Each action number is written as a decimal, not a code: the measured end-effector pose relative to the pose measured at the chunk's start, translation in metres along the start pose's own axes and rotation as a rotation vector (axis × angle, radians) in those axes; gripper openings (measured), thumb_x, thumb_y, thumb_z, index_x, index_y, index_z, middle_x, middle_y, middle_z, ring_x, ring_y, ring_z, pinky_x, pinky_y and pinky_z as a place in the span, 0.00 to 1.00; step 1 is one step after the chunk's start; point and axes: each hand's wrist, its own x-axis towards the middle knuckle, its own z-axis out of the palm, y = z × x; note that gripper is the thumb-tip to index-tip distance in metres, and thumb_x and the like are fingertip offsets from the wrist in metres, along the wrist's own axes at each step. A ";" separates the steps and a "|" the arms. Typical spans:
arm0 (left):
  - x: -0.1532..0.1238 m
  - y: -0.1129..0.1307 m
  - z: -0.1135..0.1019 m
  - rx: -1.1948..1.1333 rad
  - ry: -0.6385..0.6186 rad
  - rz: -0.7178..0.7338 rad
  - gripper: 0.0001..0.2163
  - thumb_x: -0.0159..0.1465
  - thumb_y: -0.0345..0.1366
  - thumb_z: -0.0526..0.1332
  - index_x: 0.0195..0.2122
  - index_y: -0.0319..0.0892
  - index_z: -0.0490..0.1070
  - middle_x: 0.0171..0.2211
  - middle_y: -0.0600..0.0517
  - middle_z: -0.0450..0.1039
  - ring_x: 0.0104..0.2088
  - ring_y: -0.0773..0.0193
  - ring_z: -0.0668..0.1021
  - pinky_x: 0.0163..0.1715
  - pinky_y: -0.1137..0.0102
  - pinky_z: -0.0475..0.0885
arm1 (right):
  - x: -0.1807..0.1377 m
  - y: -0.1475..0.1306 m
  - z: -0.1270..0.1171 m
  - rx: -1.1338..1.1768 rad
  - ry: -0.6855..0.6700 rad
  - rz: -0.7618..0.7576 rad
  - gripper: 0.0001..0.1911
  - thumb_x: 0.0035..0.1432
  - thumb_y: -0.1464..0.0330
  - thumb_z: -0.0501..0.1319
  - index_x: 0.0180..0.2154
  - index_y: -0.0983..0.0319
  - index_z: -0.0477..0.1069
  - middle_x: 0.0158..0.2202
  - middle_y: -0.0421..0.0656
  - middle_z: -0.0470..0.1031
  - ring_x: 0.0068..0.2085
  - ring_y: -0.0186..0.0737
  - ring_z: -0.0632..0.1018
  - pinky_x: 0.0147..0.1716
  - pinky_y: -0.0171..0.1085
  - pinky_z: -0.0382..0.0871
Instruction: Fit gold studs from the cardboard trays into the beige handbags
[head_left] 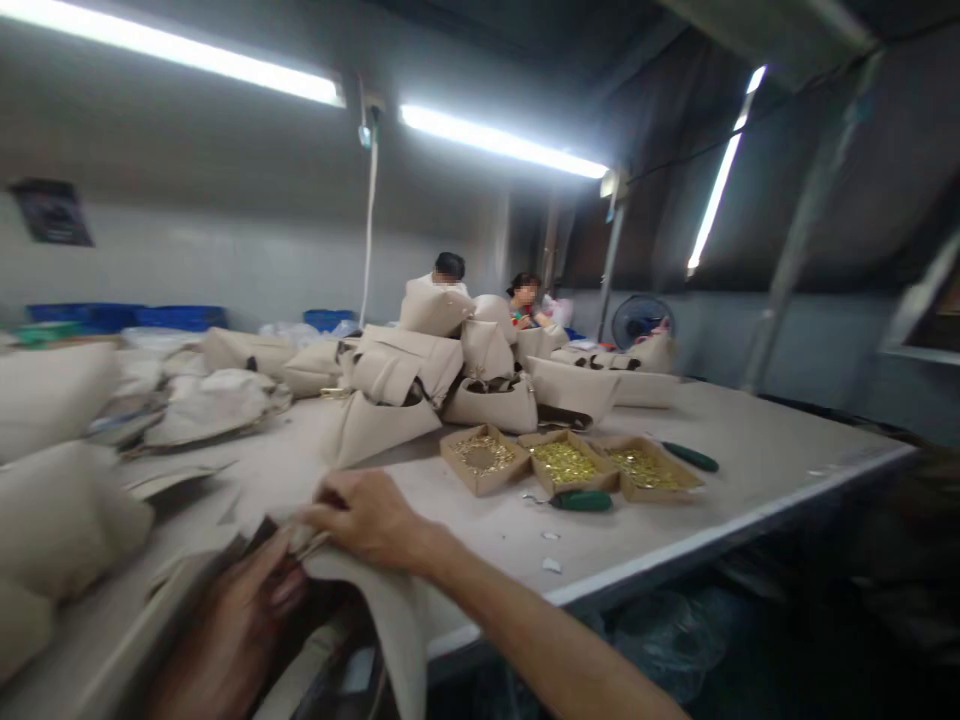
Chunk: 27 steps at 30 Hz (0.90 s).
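Note:
A beige bag (401, 625) with a dark inside stands open at the table's front edge, close to me. My right hand (371, 515) pinches its upper rim, the fingers curled around the edge. My left hand (232, 620) reaches into the bag's opening, blurred by motion. Its fingertips grip the same rim just left of my right hand. Whatever small part lies between the fingertips is hidden. To the right of the hands, a green-handled hook tool (581, 501) rests on the table in front of small boxes.
Three cardboard boxes hold small gold-coloured metal pieces: a left box (480, 486), a middle box (566, 487) and a right box (660, 490). Behind lies another green handle (690, 457). Beige bags (390, 425) pile up across the table (787, 440). Two people sit beyond, near a fan (643, 322).

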 end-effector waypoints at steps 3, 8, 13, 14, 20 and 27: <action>-0.012 0.010 0.020 -0.096 -0.061 0.106 0.17 0.42 0.40 0.73 0.22 0.37 0.66 0.16 0.61 0.58 0.15 0.78 0.59 0.12 0.82 0.56 | 0.006 0.005 -0.021 0.203 -0.113 -0.084 0.07 0.59 0.71 0.60 0.39 0.65 0.74 0.27 0.38 0.74 0.28 0.31 0.72 0.30 0.29 0.61; -0.011 0.013 0.022 -0.097 -0.089 0.163 0.20 0.44 0.44 0.73 0.23 0.37 0.65 0.17 0.61 0.57 0.16 0.79 0.58 0.15 0.81 0.54 | 0.020 0.008 -0.032 0.221 -0.228 -0.219 0.07 0.55 0.76 0.60 0.35 0.67 0.76 0.26 0.37 0.71 0.28 0.30 0.69 0.30 0.29 0.60; -0.013 0.015 0.020 -0.089 -0.114 0.154 0.22 0.43 0.46 0.73 0.21 0.38 0.61 0.16 0.62 0.55 0.16 0.79 0.57 0.15 0.80 0.52 | 0.024 -0.002 -0.035 0.144 -0.300 -0.221 0.05 0.54 0.78 0.60 0.31 0.67 0.75 0.23 0.37 0.70 0.26 0.29 0.69 0.30 0.28 0.59; -0.013 0.015 0.020 -0.085 -0.118 0.150 0.22 0.43 0.46 0.73 0.21 0.39 0.61 0.16 0.62 0.55 0.16 0.78 0.57 0.15 0.80 0.52 | 0.025 -0.003 -0.036 0.105 -0.304 -0.224 0.05 0.53 0.78 0.60 0.29 0.67 0.74 0.23 0.37 0.71 0.27 0.29 0.69 0.30 0.28 0.59; -0.011 0.013 0.023 -0.048 -0.108 0.172 0.21 0.44 0.47 0.71 0.22 0.38 0.63 0.17 0.61 0.55 0.16 0.78 0.57 0.16 0.80 0.51 | 0.026 -0.007 -0.028 -0.108 -0.251 -0.153 0.03 0.55 0.73 0.62 0.28 0.65 0.72 0.25 0.39 0.73 0.28 0.31 0.70 0.30 0.30 0.56; -0.007 0.005 0.021 0.002 -0.029 0.252 0.21 0.44 0.48 0.70 0.20 0.39 0.60 0.15 0.61 0.54 0.16 0.77 0.58 0.16 0.79 0.51 | 0.008 -0.015 0.008 -0.220 -0.004 0.161 0.08 0.60 0.67 0.60 0.32 0.65 0.72 0.32 0.47 0.77 0.33 0.38 0.74 0.32 0.34 0.56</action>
